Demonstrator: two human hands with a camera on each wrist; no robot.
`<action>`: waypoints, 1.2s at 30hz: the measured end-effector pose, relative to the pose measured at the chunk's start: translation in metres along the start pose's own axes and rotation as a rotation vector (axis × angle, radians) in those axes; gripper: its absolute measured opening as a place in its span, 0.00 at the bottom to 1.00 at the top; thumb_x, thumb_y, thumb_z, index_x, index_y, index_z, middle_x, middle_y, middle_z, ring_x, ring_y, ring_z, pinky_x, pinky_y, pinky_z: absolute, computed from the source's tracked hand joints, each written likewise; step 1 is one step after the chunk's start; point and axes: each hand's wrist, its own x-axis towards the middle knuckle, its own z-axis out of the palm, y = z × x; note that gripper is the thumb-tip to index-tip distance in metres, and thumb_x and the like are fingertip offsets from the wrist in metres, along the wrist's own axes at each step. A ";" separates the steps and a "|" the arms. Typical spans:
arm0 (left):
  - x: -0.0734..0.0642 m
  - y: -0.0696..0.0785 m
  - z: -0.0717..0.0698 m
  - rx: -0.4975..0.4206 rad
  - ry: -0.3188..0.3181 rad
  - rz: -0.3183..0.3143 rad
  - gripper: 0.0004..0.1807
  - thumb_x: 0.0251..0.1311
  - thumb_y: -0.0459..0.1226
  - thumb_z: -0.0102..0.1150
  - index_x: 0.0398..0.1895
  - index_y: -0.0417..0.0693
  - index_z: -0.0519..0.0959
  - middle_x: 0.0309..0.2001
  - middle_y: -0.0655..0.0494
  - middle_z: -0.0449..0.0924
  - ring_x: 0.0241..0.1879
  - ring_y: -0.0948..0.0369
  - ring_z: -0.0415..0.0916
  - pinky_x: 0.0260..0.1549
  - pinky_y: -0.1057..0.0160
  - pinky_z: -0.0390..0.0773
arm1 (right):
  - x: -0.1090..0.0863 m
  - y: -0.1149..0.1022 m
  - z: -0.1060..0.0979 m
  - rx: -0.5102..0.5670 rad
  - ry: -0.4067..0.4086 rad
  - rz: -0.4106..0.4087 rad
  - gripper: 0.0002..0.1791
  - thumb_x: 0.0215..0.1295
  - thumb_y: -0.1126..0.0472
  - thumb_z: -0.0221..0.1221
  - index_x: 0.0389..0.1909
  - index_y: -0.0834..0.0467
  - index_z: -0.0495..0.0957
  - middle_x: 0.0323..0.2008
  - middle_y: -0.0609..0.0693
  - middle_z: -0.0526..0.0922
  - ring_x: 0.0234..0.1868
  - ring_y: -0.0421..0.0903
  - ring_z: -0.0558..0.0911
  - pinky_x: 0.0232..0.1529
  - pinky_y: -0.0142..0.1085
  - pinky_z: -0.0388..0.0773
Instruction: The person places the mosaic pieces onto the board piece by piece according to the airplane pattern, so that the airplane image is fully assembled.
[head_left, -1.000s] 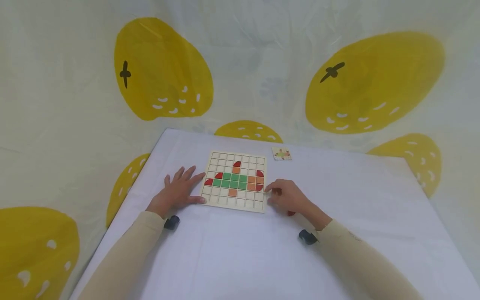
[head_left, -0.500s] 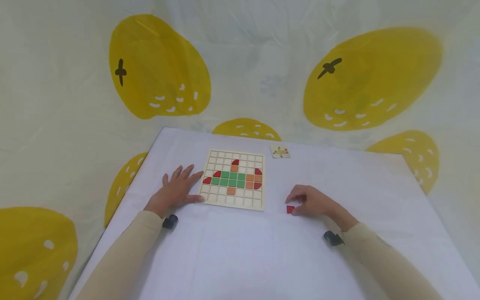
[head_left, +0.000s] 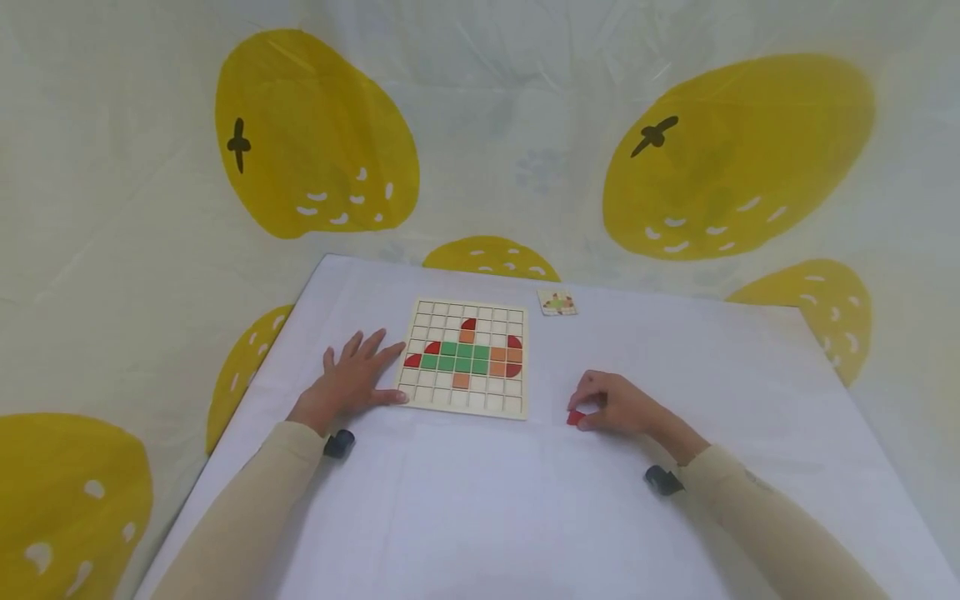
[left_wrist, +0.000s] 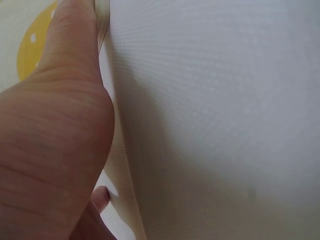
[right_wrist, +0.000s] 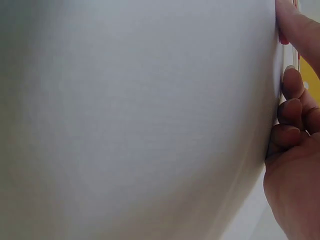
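A square wooden grid board (head_left: pixel 491 399) lies on the white-covered table, with green, orange and red tiles set in its middle rows. At its left edge my left hand (head_left: pixel 350 383) rests with fingers spread, thumb and index fingertips touching the side. To the right of the board, my right hand (head_left: pixel 617 403) pinches a small red tile (head_left: pixel 575 417) between thumb and index finger, low at the tabletop. Only a sliver of that red tile (right_wrist: pixel 284 41) shows in the right wrist view, where the other fingers (right_wrist: pixel 290 111) are curled. The left wrist view shows mostly palm and cloth.
A small pattern card (head_left: pixel 557 302) with a similar coloured figure lies beyond the board's right corner. White cloth covers the table (head_left: pixel 465 508). Behind it hangs a pale curtain (head_left: pixel 510 108) printed with large yellow fruit.
My right hand has moved from the board's right edge away to the right, onto the red tile lying there, and now pinches it. The left hand has stayed at the board.
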 end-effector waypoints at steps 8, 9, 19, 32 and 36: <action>0.003 -0.002 0.004 0.012 0.004 0.004 0.55 0.57 0.71 0.62 0.84 0.71 0.51 0.87 0.49 0.38 0.84 0.34 0.33 0.70 0.16 0.39 | -0.001 0.003 -0.005 -0.057 -0.042 -0.009 0.11 0.58 0.57 0.76 0.40 0.40 0.89 0.43 0.41 0.83 0.49 0.43 0.78 0.49 0.34 0.82; 0.003 -0.002 0.004 0.012 0.004 0.004 0.55 0.57 0.71 0.63 0.84 0.71 0.51 0.87 0.49 0.38 0.84 0.34 0.33 0.70 0.16 0.39 | -0.001 0.003 -0.005 -0.056 -0.040 -0.012 0.11 0.58 0.57 0.76 0.40 0.40 0.89 0.42 0.41 0.83 0.48 0.43 0.78 0.49 0.34 0.82; 0.003 -0.002 0.004 0.017 -0.008 -0.005 0.55 0.56 0.71 0.63 0.84 0.72 0.51 0.87 0.50 0.38 0.84 0.35 0.32 0.71 0.17 0.39 | -0.008 0.000 0.004 -0.072 0.025 0.054 0.10 0.60 0.56 0.75 0.42 0.46 0.88 0.34 0.40 0.83 0.40 0.42 0.78 0.42 0.31 0.79; 0.004 -0.002 -0.001 0.026 0.007 -0.007 0.55 0.56 0.71 0.63 0.84 0.72 0.51 0.87 0.49 0.39 0.84 0.34 0.33 0.71 0.17 0.39 | 0.000 -0.024 0.012 -0.059 0.073 0.089 0.14 0.59 0.52 0.76 0.44 0.52 0.88 0.33 0.43 0.85 0.38 0.42 0.79 0.40 0.33 0.79; 0.003 -0.001 -0.001 0.015 -0.001 -0.007 0.55 0.56 0.71 0.63 0.84 0.72 0.51 0.87 0.49 0.39 0.84 0.34 0.33 0.71 0.17 0.38 | 0.002 -0.031 0.014 -0.042 0.076 0.095 0.14 0.59 0.53 0.76 0.43 0.53 0.89 0.35 0.43 0.86 0.38 0.42 0.79 0.42 0.32 0.80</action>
